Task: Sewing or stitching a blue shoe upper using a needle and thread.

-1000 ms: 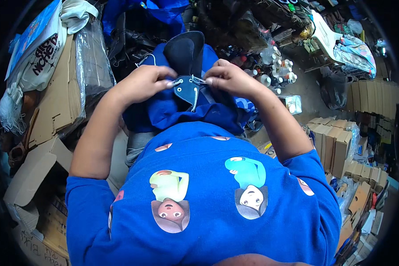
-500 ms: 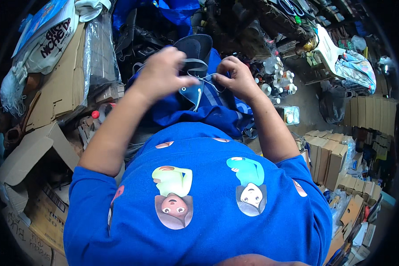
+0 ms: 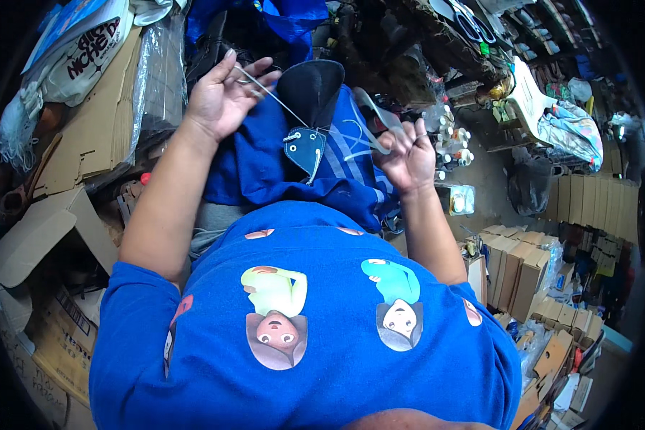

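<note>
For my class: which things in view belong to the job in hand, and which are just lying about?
In use:
pale lace, held in the left hand
dark-blue eyelet piece

Lying about:
white-capped bottles
open cardboard box
black bag

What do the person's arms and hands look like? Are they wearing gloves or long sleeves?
No gloves: the left hand and right hand are both bare. The sleeves are short and bright blue, so the forearms are bare too. They belong to a blue T-shirt printed with cartoon people. I see no watch on either wrist.
</note>
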{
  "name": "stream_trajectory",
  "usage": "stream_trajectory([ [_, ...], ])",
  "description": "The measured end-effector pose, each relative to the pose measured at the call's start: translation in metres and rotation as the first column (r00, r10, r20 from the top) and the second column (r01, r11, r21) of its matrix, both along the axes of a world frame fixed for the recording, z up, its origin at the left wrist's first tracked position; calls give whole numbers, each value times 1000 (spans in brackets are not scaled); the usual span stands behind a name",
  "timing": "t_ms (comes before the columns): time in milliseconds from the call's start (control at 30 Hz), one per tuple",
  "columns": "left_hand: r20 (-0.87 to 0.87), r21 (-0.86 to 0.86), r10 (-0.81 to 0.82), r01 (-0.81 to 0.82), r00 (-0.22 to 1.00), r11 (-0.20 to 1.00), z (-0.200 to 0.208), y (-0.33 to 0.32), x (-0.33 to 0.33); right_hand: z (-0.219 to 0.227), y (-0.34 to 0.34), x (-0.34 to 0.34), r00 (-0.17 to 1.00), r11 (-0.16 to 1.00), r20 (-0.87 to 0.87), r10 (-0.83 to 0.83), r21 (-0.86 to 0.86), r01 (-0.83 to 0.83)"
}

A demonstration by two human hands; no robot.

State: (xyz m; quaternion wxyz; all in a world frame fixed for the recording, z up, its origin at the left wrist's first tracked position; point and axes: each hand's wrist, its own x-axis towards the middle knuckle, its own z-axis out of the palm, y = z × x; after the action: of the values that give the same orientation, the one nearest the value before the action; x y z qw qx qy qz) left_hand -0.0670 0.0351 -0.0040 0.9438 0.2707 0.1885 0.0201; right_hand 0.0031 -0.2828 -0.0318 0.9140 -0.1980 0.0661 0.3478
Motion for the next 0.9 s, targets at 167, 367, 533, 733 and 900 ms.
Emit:
stream_trajectory([
  [167, 47, -127, -83, 88, 995, 988, -16, 11, 13, 0, -6, -20, 958, 936, 265, 109, -352, -9],
  [367, -211, 86, -21, 40, 977, 995, -20, 27, 16, 6, -25, -29, 917, 879, 360, 173, -475, 21],
  [533, -219, 963, 219, 246, 951, -106, -45, 105, 0, -1, -122, -12, 485, -22, 248, 838, -874, 485],
  [733, 19, 961, -401, -127, 916, -246, 10, -39, 10, 70, -5, 2, 122, 276, 547, 828, -588, 760],
  [900, -65, 985, -496, -26, 866, -173, -23, -60, 32, 50, 52, 9, -254, 428, 361, 897, -571, 701],
])
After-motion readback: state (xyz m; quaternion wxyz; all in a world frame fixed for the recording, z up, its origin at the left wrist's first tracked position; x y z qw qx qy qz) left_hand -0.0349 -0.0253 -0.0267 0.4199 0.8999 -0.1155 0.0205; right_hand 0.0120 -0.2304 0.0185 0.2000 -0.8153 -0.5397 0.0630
